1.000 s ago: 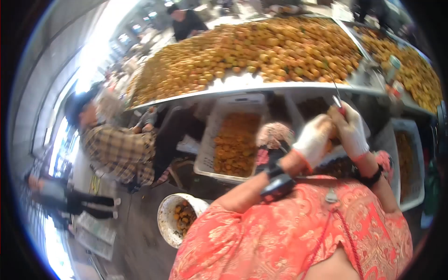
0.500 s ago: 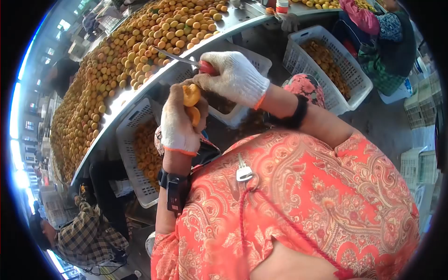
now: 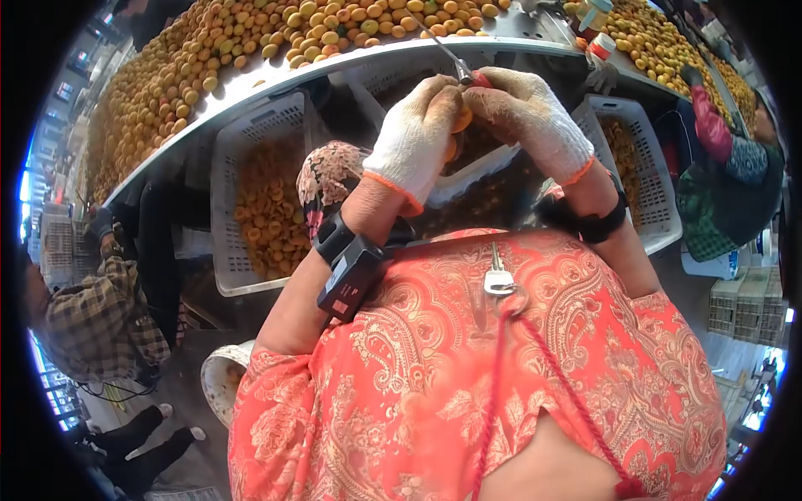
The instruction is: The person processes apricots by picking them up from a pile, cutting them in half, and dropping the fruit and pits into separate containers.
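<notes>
In a stained white glove, my left hand (image 3: 413, 138) is closed round orange apricot pieces (image 3: 459, 121), which show between palm and fingers. Close against it, my gloved right hand (image 3: 530, 113) grips a knife (image 3: 462, 72) by its red handle. The thin blade points up and away to the left, over the edge of the metal table. Both hands meet in front of my chest, and the fingertips partly hide the fruit.
Piled apricots (image 3: 334, 29) cover the metal table (image 3: 242, 83) ahead. White crates stand below: one with halved apricots (image 3: 271, 209) on the left, another (image 3: 660, 167) on the right. A white bucket (image 3: 219, 380) is at my left. Co-workers sit on both sides.
The view has swung, so my hands appear further right. My hands have drawn together, and the knife blade now points more upward. The apricot pieces are more hidden.
</notes>
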Demonstrator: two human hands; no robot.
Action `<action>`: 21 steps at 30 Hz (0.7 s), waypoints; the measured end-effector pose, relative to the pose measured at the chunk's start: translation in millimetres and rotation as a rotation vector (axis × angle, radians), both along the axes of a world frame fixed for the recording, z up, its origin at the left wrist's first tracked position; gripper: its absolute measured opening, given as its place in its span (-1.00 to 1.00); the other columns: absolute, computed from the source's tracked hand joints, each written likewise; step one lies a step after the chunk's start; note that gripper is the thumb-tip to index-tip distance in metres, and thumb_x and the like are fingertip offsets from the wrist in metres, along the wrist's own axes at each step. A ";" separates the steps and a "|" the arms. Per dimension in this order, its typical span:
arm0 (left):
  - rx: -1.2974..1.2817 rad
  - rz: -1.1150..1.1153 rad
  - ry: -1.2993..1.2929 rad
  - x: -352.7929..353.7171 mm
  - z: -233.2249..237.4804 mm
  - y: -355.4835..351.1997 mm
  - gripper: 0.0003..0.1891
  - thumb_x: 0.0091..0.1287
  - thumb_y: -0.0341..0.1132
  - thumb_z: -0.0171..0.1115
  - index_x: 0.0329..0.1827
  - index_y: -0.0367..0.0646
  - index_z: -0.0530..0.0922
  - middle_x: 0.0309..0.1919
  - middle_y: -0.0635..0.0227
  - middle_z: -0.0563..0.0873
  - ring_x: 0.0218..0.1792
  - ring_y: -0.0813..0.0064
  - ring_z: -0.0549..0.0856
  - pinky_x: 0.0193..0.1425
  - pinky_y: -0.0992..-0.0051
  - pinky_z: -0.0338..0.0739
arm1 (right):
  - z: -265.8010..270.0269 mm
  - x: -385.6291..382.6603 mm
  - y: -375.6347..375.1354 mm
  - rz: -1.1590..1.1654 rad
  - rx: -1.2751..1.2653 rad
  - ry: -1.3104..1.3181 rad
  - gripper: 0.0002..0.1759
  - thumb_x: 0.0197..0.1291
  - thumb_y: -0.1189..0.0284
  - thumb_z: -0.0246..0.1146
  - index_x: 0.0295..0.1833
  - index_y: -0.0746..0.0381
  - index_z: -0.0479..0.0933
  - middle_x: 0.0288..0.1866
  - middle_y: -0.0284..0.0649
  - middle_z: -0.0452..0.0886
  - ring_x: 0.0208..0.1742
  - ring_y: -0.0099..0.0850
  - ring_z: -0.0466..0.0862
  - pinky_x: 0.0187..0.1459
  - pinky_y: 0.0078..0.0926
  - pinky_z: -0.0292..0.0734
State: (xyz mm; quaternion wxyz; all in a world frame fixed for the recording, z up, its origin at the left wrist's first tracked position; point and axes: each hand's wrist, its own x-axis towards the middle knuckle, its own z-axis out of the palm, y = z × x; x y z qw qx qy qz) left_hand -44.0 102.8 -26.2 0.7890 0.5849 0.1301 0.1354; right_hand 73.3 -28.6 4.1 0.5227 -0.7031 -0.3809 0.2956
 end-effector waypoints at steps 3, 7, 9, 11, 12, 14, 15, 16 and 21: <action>-0.007 0.021 -0.017 -2.4 -0.9 5.5 -0.71 0.56 -0.21 0.03 0.11 -0.20 0.56 -0.42 0.42 0.60 -0.59 0.71 0.40 -0.58 0.66 0.23 | -0.3 -7.1 5.7 0.029 0.006 -0.111 -0.72 0.32 0.31 0.29 -0.13 0.36 0.61 -0.33 -0.45 0.62 -0.26 -0.71 0.50 -0.22 -0.61 0.49; -0.072 -0.015 0.005 -9.5 -1.5 12.9 -0.72 0.56 -0.18 0.05 0.06 -0.19 0.59 -0.44 0.41 0.60 -0.57 0.70 0.42 -0.57 0.65 0.24 | -4.2 -10.5 15.2 0.028 0.041 -0.144 -0.82 0.30 0.42 0.29 -0.15 0.34 0.59 -0.35 -0.44 0.61 -0.29 -0.72 0.48 -0.27 -0.56 0.48; -0.112 -0.040 0.037 -10.7 -5.5 13.4 -0.73 0.54 -0.18 0.09 0.04 -0.19 0.59 -0.44 0.42 0.59 -0.55 0.71 0.44 -0.57 0.64 0.22 | -13.3 -11.1 19.3 0.045 0.060 -0.174 -0.85 0.28 0.46 0.30 -0.15 0.33 0.58 -0.39 -0.40 0.60 -0.29 -0.72 0.47 -0.28 -0.54 0.48; -0.175 -0.021 0.042 -12.1 -8.4 12.2 -0.74 0.52 -0.17 0.11 0.03 -0.18 0.59 -0.42 0.41 0.62 -0.61 0.73 0.40 -0.62 0.66 0.14 | -22.1 -9.6 23.8 -0.005 0.062 -0.502 -0.86 0.23 0.46 0.32 -0.18 0.30 0.55 -0.44 -0.20 0.59 -0.36 -0.55 0.60 -0.31 -0.47 0.50; -0.234 -0.006 0.049 -12.5 -9.0 11.7 -0.74 0.51 -0.17 0.13 0.01 -0.16 0.60 -0.41 0.41 0.65 -0.66 0.76 0.36 -0.66 0.68 0.06 | -24.5 -9.8 26.3 -0.006 0.062 -0.503 -0.86 0.23 0.46 0.32 -0.18 0.30 0.55 -0.44 -0.20 0.59 -0.36 -0.55 0.60 -0.31 -0.47 0.50; -0.266 -0.027 0.050 -17.1 -8.9 17.2 -0.75 0.50 -0.18 0.14 0.01 -0.17 0.60 -0.39 0.40 0.65 -0.65 0.75 0.39 -0.66 0.69 0.09 | -27.0 -14.3 33.7 -0.118 0.108 -0.977 -0.83 0.20 0.44 0.33 -0.25 0.30 0.51 -0.43 -0.02 0.55 -0.39 -0.19 0.65 -0.33 -0.36 0.51; -0.296 -0.047 0.051 -19.3 -8.4 21.6 -0.76 0.49 -0.20 0.15 0.01 -0.17 0.60 -0.38 0.40 0.66 -0.64 0.75 0.41 -0.66 0.71 0.12 | -25.8 -17.3 35.8 -0.134 0.159 -0.929 -0.79 0.19 0.41 0.35 -0.31 0.31 0.49 -0.41 0.03 0.57 -0.35 0.03 0.59 -0.34 -0.27 0.50; -0.289 -0.055 0.051 -21.0 -6.5 26.2 -0.76 0.49 -0.20 0.15 0.01 -0.17 0.60 -0.38 0.40 0.66 -0.64 0.75 0.41 -0.66 0.71 0.12 | -23.5 -17.6 36.6 -0.144 0.161 -0.930 -0.79 0.19 0.41 0.35 -0.31 0.31 0.49 -0.41 0.03 0.57 -0.35 0.03 0.59 -0.34 -0.27 0.50; -0.017 0.294 0.127 -37.8 -10.4 82.1 -0.77 0.46 -0.21 0.20 0.01 -0.16 0.64 -0.31 0.46 0.69 -0.53 0.78 0.56 -0.65 0.76 0.27 | -19.0 -5.1 31.6 -0.232 0.101 -0.653 -0.73 0.21 0.32 0.39 -0.34 0.31 0.54 -0.50 0.00 0.56 -0.48 -0.19 0.60 -0.37 -0.35 0.49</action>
